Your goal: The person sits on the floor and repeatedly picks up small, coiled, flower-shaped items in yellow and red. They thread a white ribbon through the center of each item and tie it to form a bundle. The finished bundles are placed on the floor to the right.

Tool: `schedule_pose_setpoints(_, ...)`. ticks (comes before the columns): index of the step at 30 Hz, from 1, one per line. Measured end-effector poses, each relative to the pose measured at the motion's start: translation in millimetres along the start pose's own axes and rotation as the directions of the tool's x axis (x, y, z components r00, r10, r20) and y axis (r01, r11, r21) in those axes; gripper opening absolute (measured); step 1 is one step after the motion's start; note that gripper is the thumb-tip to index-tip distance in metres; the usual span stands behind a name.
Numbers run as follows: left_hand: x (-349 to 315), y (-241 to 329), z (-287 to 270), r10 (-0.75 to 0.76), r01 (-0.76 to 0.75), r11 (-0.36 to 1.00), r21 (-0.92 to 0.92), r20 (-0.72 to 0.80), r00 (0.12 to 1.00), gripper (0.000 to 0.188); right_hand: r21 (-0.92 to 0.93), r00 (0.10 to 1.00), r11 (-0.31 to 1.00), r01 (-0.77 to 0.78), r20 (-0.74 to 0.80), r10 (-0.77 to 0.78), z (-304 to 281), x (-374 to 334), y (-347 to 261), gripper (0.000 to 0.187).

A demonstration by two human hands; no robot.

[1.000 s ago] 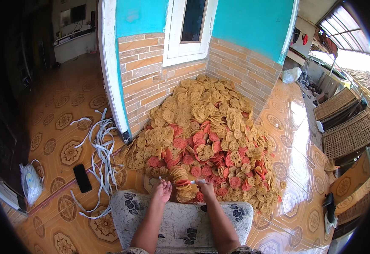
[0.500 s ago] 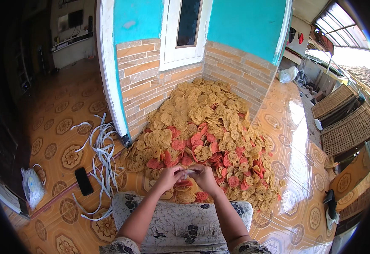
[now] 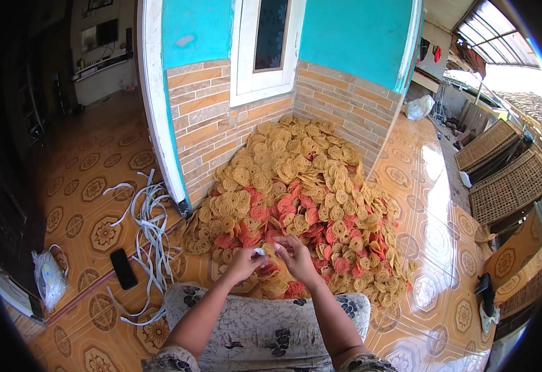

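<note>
My left hand (image 3: pixel 245 265) is closed, pinching a small white strip-like piece (image 3: pixel 259 252) between thumb and fingertips. Beside it, my right hand (image 3: pixel 297 263) has its thumb and forefinger a little apart, with nothing visible between them. Both hands hover over the near edge of a large heap of round, lacy crackers (image 3: pixel 302 161), mostly yellow-tan. Red crackers (image 3: pixel 313 216) are mixed through the middle and right of the heap. A patterned cloth (image 3: pixel 252 328) covers my lap below the hands.
Left of my knees lie tangled white strips (image 3: pixel 152 229) and a black phone (image 3: pixel 123 269). A plastic bag (image 3: pixel 49 279) stands farther left. Behind the heap, a brick-clad wall (image 3: pixel 202 105) forms a corner. Woven racks (image 3: pixel 511 189) lean at the right.
My hands have come apart. The white piece stays in my left hand, while my right hand has moved slightly up and loosened its fingers.
</note>
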State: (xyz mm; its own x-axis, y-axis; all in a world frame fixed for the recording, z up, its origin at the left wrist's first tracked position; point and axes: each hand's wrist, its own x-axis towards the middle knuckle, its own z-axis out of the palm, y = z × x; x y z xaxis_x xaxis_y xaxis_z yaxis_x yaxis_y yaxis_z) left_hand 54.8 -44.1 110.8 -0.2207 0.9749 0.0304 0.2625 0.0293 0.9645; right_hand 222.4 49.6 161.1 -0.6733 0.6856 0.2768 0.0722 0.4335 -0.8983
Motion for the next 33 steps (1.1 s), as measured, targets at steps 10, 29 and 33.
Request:
schedule_pose_setpoints(10,-4.0,-7.6,-3.9,-0.075,0.077,0.971,-0.225,0.016,0.997,0.009,-0.22,0.995,0.975,0.035,0.103,-0.012,17.8,-13.4,36.8,0.014)
schedule_pose_setpoints(29,-30.8,-19.9,17.3,0.536,-0.326,0.767,0.553,-0.272,0.799,0.018,0.461,0.911,0.785,-0.413,0.212,0.355,50.7,-23.7,57.4,0.029)
schedule_pose_setpoints(33,-27.6,-24.1,14.6,0.472,-0.275,0.818,0.506,-0.316,0.823,0.021,0.673,0.894,0.611,-0.416,0.178,0.412,57.9,-22.4,67.6,0.021)
